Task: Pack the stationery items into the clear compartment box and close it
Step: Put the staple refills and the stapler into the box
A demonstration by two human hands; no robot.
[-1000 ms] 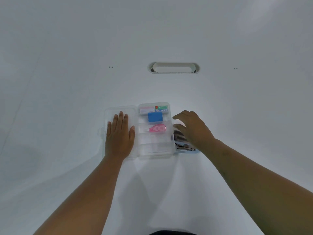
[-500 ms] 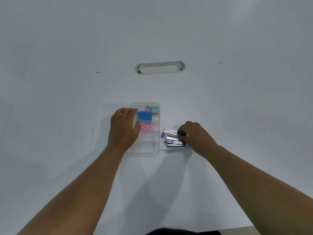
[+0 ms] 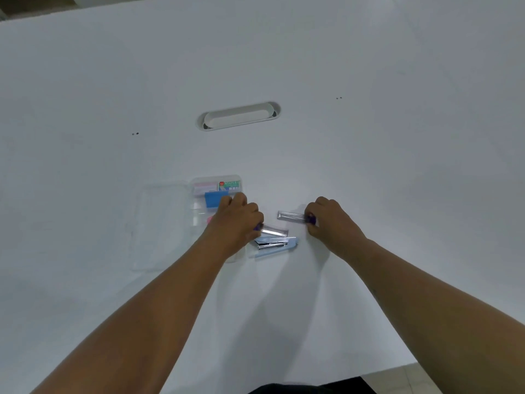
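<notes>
The clear compartment box (image 3: 199,217) lies open on the white table, its lid (image 3: 159,223) flat to the left. Inside are a staples pack (image 3: 229,185), a pale pink item (image 3: 204,187), a blue block (image 3: 213,199) and a pink item (image 3: 209,220), mostly hidden by my arm. My left hand (image 3: 235,220) pinches the purple-capped end of a clear lead tube (image 3: 272,231) right of the box. A second clear tube (image 3: 292,216) is gripped at its purple cap by my right hand (image 3: 331,220). A light blue stapler (image 3: 277,243) lies just below the tubes.
An oval cable slot (image 3: 238,116) sits in the table beyond the box. Small dark dots (image 3: 135,134) mark the surface to the left, and a second pair of dots (image 3: 338,98) marks it to the right. The table's near edge (image 3: 397,365) shows at lower right.
My left hand left the lid and came right across the box to one tube. My right hand drew the other tube away to the right, separating the pair.
</notes>
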